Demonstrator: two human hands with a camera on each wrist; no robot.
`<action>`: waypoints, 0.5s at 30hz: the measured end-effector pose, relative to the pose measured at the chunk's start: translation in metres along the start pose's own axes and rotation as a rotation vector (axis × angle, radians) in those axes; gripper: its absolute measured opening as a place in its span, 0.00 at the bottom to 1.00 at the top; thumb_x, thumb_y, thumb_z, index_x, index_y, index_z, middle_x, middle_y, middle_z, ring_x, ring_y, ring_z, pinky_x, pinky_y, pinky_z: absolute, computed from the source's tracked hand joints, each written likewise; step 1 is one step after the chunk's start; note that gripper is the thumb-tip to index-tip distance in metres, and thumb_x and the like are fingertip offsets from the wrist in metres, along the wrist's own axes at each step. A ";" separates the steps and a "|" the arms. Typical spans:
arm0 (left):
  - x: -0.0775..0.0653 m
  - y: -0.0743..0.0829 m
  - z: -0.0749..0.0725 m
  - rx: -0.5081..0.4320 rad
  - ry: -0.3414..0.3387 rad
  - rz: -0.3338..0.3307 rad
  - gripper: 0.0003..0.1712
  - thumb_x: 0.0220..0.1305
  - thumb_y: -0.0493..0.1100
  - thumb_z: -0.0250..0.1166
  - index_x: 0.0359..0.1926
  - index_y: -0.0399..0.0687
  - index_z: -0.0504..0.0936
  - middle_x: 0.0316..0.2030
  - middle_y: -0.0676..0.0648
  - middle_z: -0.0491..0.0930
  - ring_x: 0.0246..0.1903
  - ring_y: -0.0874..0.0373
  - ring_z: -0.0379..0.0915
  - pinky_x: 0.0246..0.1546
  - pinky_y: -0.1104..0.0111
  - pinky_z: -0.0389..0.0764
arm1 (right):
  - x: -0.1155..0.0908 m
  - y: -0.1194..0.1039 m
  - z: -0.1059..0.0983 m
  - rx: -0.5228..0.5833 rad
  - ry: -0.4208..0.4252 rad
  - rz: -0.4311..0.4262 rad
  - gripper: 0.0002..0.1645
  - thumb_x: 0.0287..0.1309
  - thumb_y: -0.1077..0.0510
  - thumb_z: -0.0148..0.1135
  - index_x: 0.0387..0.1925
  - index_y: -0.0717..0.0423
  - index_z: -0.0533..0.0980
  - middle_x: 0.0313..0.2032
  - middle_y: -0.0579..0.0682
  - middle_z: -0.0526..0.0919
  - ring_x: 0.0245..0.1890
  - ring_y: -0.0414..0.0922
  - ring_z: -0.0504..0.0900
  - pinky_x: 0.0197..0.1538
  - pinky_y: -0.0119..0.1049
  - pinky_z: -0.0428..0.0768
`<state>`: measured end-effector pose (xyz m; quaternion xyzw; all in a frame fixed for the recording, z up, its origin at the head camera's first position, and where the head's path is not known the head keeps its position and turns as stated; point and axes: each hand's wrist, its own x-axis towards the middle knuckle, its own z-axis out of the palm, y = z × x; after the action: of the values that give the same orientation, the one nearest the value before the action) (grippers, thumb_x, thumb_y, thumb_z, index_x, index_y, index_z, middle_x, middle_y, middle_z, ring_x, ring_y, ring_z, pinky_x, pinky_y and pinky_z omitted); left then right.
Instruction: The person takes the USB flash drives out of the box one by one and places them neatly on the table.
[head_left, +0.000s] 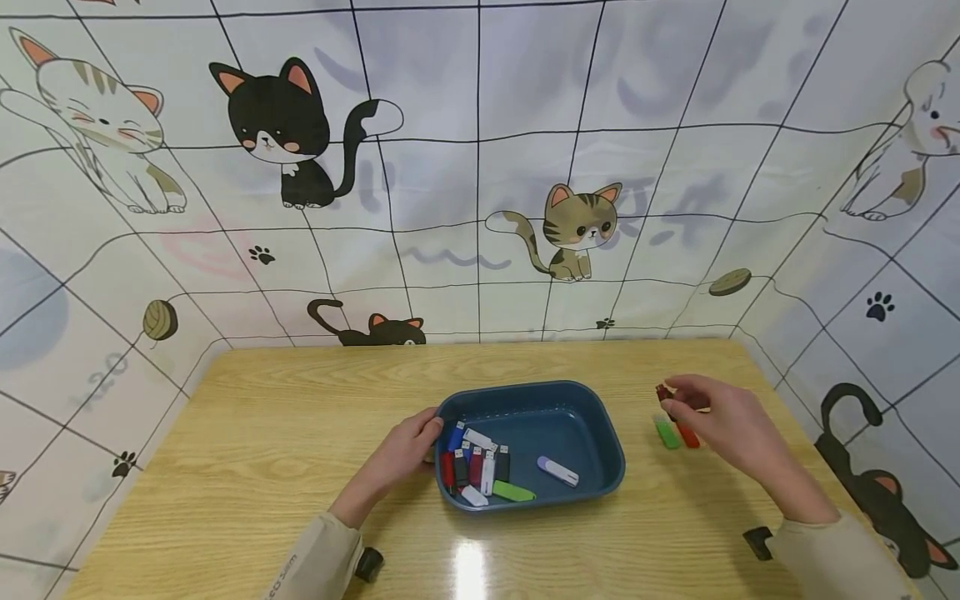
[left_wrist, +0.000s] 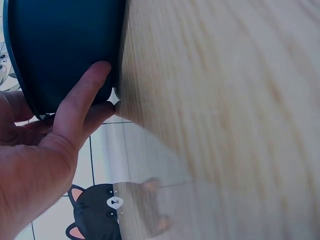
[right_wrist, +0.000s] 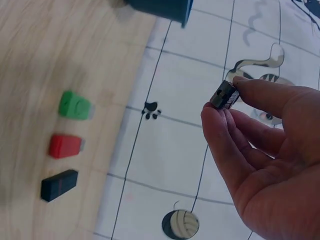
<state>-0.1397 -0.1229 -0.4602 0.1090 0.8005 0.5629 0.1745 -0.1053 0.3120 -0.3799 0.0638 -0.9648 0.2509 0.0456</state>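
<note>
My left hand [head_left: 401,454] grips the left end of a dark blue plastic bin [head_left: 581,433]. In the left wrist view the thumb [left_wrist: 82,95] lies along the bin's outer wall [left_wrist: 60,45]. Several USB flash drives crowd the bin's left half, among them a lime green one [head_left: 513,492]; a white and lilac one [head_left: 558,471] lies apart from them. Right of the bin, my right hand [head_left: 738,429] pinches a dark red flash drive [head_left: 663,393] between thumb and fingertips, above the table. Its metal plug [right_wrist: 224,95] faces the right wrist camera.
On the table [head_left: 300,417] below the right hand lie a green flash drive [right_wrist: 75,105], a red one [right_wrist: 66,146] and a black one [right_wrist: 59,185]. The hand hides the black one in the head view. A cat-print cloth [head_left: 450,183] stands behind and at both sides.
</note>
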 end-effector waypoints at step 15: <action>-0.001 -0.002 0.000 0.000 -0.005 0.010 0.24 0.84 0.42 0.45 0.72 0.35 0.69 0.58 0.33 0.80 0.52 0.43 0.81 0.41 0.52 0.89 | 0.000 0.065 -0.007 -0.086 0.005 0.143 0.27 0.72 0.48 0.64 0.55 0.70 0.79 0.46 0.67 0.86 0.45 0.64 0.84 0.39 0.57 0.82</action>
<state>-0.1391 -0.1237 -0.4618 0.1146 0.7994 0.5635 0.1737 -0.1143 0.3718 -0.4046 -0.0077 -0.9767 0.2120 0.0328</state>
